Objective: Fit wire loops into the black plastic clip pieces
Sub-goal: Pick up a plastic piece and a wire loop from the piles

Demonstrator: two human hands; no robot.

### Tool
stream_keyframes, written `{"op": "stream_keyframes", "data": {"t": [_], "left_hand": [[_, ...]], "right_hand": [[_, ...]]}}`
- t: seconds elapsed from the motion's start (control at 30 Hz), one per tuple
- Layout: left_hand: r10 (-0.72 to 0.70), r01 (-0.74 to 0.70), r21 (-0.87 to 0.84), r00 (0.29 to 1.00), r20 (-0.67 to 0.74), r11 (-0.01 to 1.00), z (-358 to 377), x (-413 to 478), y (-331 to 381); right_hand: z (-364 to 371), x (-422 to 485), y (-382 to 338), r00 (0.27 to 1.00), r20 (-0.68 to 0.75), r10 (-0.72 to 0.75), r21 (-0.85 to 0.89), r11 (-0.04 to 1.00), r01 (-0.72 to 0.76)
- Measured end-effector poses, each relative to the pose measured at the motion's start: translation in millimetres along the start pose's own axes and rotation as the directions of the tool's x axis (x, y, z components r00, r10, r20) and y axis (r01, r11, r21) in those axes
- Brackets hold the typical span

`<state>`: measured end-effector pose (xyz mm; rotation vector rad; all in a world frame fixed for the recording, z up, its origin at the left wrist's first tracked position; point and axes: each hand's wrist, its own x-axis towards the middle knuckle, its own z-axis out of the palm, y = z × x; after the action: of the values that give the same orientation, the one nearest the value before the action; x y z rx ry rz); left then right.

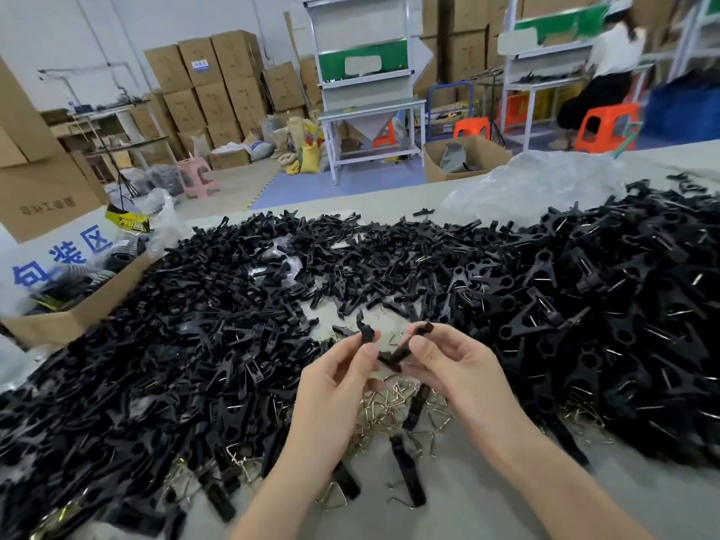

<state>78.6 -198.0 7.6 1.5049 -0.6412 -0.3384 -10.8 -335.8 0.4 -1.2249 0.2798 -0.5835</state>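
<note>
Fingers (352,360) of the left hand (335,383) are curled, with the thumb pinching a black clip piece (365,332) that stands nearly upright above the table (487,500). The right hand (463,368) pinches a second clip piece (410,344) between its thumb and bent fingers. This piece is tilted, and its lower end points toward the left hand. Whether the two pieces touch there cannot be told, because the fingers cover the spot.

Directly under the hands is a loose scatter of wire loops (393,407), partly covered by the wrists. A left heap of clips (175,325) and a right heap of clips (604,286) close in on both sides and meet behind the hands. The only bare table is a small patch beyond the fingertips and the near strip around the forearms.

A cardboard box (78,317) sits against the left heap at the table's edge. A crumpled plastic bag (537,181) lies at the far side.

Whether a loop sits in either held piece cannot be made out. The bottom left corner is blurred.
</note>
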Motion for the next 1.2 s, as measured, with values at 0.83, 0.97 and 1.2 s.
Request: {"op": "stream_keyframes", "data": {"t": [0.83,0.97,1.2], "left_hand": [[0.185,-0.227,0.189,0.959,0.214,0.956,8,-21,11],[0.211,-0.251,0.198,0.956,0.203,0.947,8,-22,11],[0.205,-0.241,0.194,0.960,0.190,0.951,9,-23,12]], "right_hand": [[0,0,8,0.987,0.155,0.033,0.041,0.998,-0.040],[2,0,8,0.987,0.155,0.037,0.073,0.996,-0.049],[1,1,6,0.983,0.181,0.033,0.156,0.986,-0.061]]}}
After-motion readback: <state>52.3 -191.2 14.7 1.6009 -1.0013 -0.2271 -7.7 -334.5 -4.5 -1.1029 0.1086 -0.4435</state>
